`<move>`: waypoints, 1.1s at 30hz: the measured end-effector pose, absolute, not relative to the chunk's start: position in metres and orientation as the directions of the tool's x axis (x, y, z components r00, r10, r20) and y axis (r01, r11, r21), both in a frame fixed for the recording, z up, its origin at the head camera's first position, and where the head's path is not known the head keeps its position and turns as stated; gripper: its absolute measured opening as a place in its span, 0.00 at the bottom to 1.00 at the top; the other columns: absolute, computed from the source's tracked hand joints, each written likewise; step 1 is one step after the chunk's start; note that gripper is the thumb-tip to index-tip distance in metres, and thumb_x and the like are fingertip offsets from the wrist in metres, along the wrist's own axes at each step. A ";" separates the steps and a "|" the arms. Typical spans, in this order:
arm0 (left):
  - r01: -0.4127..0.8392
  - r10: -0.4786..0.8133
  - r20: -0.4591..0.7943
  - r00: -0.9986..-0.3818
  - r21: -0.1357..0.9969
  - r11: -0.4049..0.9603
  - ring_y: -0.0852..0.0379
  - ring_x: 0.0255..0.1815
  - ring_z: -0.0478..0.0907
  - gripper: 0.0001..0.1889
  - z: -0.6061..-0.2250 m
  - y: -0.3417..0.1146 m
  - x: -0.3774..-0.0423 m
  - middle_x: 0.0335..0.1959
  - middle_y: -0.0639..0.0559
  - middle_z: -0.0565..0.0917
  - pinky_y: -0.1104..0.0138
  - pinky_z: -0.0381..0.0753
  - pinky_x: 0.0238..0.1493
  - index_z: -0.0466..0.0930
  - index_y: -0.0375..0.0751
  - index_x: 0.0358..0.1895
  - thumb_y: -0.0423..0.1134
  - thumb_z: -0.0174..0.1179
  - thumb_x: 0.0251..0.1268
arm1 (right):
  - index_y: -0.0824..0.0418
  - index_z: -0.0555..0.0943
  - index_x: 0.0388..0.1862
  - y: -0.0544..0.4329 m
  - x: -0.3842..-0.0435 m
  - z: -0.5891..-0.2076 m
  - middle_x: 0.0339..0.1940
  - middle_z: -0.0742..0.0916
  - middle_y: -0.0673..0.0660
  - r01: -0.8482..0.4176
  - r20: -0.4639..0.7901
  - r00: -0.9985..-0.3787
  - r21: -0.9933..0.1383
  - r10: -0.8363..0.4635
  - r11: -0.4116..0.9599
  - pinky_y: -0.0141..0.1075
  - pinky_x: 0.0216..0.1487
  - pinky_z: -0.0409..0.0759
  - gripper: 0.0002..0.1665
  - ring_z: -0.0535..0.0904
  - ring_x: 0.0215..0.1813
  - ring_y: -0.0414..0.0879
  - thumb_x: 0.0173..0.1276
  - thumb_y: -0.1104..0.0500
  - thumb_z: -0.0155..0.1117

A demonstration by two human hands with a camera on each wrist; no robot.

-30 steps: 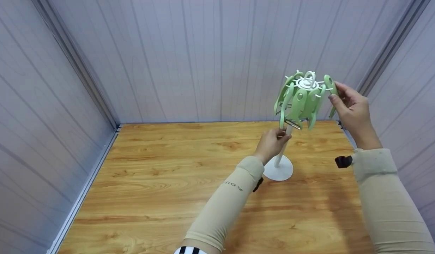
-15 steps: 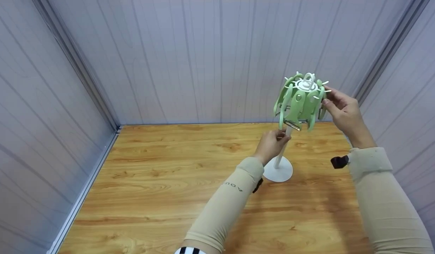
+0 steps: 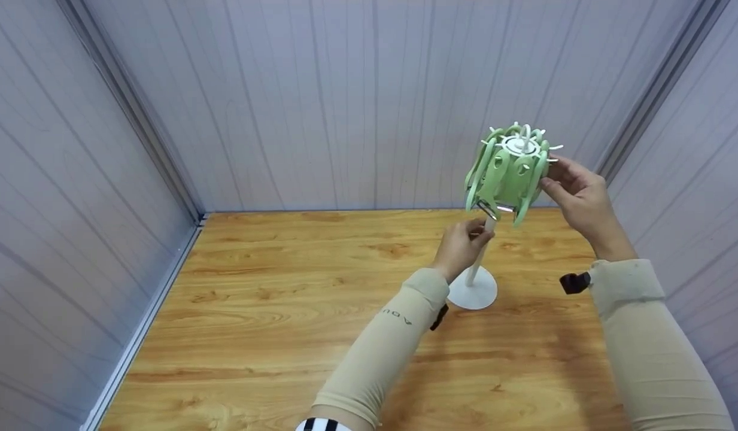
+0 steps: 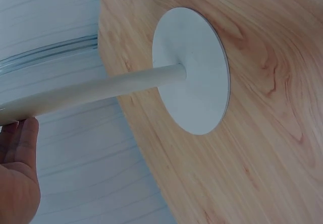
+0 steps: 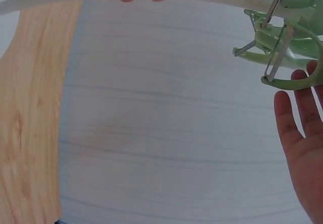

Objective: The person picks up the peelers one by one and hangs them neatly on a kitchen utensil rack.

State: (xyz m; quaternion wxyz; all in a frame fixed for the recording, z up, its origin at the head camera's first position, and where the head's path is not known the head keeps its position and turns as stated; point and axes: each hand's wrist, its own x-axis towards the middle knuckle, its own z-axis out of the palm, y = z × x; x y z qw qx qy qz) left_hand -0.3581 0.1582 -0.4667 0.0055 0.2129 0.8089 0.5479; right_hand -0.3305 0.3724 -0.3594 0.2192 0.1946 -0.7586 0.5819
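Several green peelers (image 3: 496, 185) with metal blades hang from the hooks of a white stand (image 3: 473, 293), which has a slim pole and a round base. My left hand (image 3: 458, 245) pinches the pole just below the peelers; in the left wrist view the pole (image 4: 126, 84) runs down to the disc. At the right side of the rack, my right hand (image 3: 587, 197) pinches a hanging peeler, thumb in front and fingers behind. In the right wrist view, the right hand's fingers (image 5: 285, 118) lie against a green peeler (image 5: 285, 84); the thumb is out of view there.
The stand is on a wooden table (image 3: 285, 299) with pale grooved walls at the back (image 3: 345, 102) and on both sides. Beside the right wrist a black camera mount (image 3: 575, 282) sticks out from the sleeve.
The right hand has brought a peeler leftward onto the rack. The rack has turned a little, its front peelers shifting left. My left hand stays on the pole.
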 end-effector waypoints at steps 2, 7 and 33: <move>0.329 0.345 0.221 -0.912 0.897 0.296 0.52 0.59 0.90 0.19 -0.467 0.158 -0.358 0.60 0.43 0.91 0.71 0.88 0.57 0.85 0.38 0.69 0.39 0.63 0.83 | 0.69 0.82 0.69 0.372 -0.330 -0.361 0.53 0.92 0.45 -0.552 0.562 -0.826 -0.793 -0.041 0.257 0.24 0.58 0.86 0.21 0.88 0.56 0.38 0.80 0.71 0.62; 0.303 0.336 0.201 -0.920 0.910 0.284 0.51 0.64 0.87 0.20 -0.465 0.156 -0.357 0.62 0.45 0.90 0.66 0.87 0.62 0.84 0.39 0.68 0.42 0.67 0.80 | 0.70 0.81 0.69 0.372 -0.328 -0.366 0.56 0.92 0.44 -0.552 0.566 -0.824 -0.794 -0.021 0.253 0.24 0.57 0.85 0.21 0.88 0.57 0.37 0.80 0.71 0.64; 0.304 0.351 0.197 -0.916 0.909 0.284 0.44 0.75 0.77 0.27 -0.493 0.012 -0.308 0.72 0.40 0.82 0.49 0.82 0.72 0.81 0.38 0.71 0.51 0.67 0.79 | 0.71 0.84 0.63 0.393 -0.295 -0.463 0.49 0.91 0.45 -0.407 0.449 -0.882 -0.880 0.146 0.246 0.21 0.54 0.84 0.17 0.87 0.51 0.33 0.78 0.73 0.66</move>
